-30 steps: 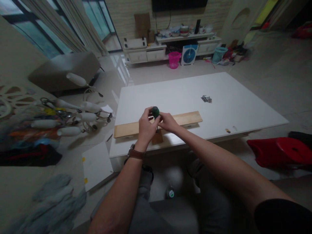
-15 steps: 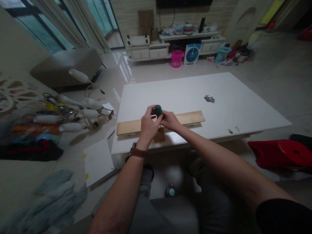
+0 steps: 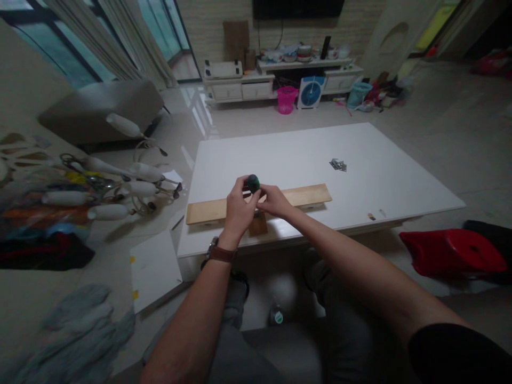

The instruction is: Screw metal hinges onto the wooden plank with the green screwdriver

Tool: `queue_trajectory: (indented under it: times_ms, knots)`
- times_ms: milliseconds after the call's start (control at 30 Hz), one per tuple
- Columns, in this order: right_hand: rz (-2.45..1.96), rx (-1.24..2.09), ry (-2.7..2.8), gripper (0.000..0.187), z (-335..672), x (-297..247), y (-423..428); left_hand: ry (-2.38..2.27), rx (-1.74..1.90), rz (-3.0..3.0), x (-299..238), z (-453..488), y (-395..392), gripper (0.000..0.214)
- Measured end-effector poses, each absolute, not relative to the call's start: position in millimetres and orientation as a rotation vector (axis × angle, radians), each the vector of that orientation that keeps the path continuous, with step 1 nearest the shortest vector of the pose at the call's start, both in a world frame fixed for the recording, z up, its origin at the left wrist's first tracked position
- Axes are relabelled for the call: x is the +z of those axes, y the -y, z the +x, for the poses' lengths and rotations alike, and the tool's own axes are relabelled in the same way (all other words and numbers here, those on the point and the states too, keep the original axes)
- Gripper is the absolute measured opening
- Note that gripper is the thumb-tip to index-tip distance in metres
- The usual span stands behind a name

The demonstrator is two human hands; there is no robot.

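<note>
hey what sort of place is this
Probably a home living room: I see a long grey padded seat, a low white drawer cabinet and, mounted above it, what looks like a wide black flat screen.

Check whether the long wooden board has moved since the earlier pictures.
No. The wooden board shows no visible shift against the white table; only the camera's view has shifted.

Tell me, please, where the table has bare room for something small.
The table is bare between plank and far edge, left of the metal pieces, and right of them. The plank's middle is crowded: left hand, right hand and green handle.
</note>
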State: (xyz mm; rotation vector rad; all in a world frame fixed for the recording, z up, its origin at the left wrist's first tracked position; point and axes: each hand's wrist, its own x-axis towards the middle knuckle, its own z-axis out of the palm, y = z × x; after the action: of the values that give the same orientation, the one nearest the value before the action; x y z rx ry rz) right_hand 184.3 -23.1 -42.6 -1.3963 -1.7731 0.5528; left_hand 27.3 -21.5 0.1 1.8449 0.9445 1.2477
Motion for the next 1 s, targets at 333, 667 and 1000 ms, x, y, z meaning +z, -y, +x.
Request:
queue_trajectory:
  times_ms: [333,667,1000]
  knots:
    - [-1.366,0.612,1.764,0.024,189,-43,21,-0.922,1.237,1.853,-2,30,19,0.043]
    - [-1.444,0.635,1.752,0.023,192,-36,28,-0.996,1.260,1.905,-5,32,18,0.036]
    - [-1.390,0.633,1.790,0.029,190,-33,29,-0.938,1.238,1.866,-1,31,20,0.041]
